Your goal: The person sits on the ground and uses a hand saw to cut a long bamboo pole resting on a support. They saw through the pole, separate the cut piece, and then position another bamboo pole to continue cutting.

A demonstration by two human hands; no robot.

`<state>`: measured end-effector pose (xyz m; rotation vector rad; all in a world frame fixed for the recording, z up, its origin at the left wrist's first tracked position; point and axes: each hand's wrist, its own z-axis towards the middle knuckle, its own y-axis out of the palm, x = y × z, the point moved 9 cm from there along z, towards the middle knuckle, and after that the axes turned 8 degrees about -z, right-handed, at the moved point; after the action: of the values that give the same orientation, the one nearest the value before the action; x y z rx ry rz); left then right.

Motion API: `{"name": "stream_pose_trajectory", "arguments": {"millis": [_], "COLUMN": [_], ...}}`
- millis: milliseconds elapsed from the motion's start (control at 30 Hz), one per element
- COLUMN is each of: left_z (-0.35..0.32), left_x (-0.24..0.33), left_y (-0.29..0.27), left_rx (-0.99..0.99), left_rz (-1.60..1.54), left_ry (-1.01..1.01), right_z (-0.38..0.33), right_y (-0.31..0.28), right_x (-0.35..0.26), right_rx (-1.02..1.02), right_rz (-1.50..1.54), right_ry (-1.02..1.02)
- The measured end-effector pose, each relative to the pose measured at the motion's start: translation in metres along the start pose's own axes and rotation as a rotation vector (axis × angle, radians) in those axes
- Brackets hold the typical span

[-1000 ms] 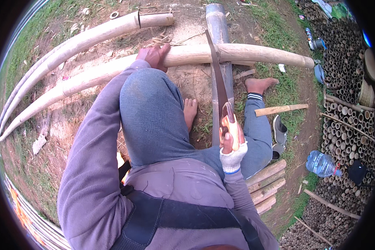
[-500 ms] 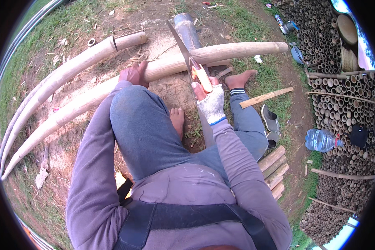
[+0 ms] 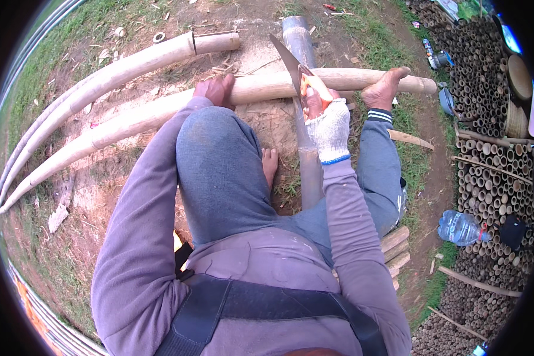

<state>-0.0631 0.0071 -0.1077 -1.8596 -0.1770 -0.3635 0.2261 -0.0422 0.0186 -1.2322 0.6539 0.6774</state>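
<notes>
A long pale bamboo pole (image 3: pixel 142 120) runs from the lower left to the upper right in front of me. My left hand (image 3: pixel 215 91), bare, grips it above my bent left knee. In a white knitted glove, my right hand (image 3: pixel 327 118) is closed round the orange-and-brown handle of a handsaw (image 3: pixel 286 61). The blade lies across the pole and points away from me, up and to the left. My bare right foot (image 3: pixel 384 89) rests on the pole near its right end. Beneath, a thick greyish bamboo pole (image 3: pixel 298 43) crosses under it as a support.
Another bent bamboo pole (image 3: pixel 124 72) lies farther off to the left. Cut lengths (image 3: pixel 396 249) lie beside my right leg, near a split strip (image 3: pixel 410 139). Stacked bamboo (image 3: pixel 486 160) lines the right side, with a plastic bottle (image 3: pixel 458 228) and dark cap (image 3: pixel 513 231) there.
My right foot has come up from the ground onto the pole. The view has shifted, so the scene sits farther right. Both hands keep their hold, with the saw still across the pole.
</notes>
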Motion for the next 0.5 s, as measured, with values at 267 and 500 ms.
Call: {"name": "stream_pose_trajectory", "arguments": {"millis": [267,500], "left_z": [-0.016,-0.007], "left_x": [-0.018,-0.006], "left_y": [0.001,0.009], "left_rx": [0.015,0.011], "left_rz": [0.025,0.029], "left_ry": [-0.025,0.005], "right_z": [-0.153,-0.152], "right_y": [-0.074,-0.066], "right_x": [-0.002,0.031], "right_rx": [-0.028,0.024], "right_rz": [-0.011,0.141], "right_ry": [-0.03,0.079]}}
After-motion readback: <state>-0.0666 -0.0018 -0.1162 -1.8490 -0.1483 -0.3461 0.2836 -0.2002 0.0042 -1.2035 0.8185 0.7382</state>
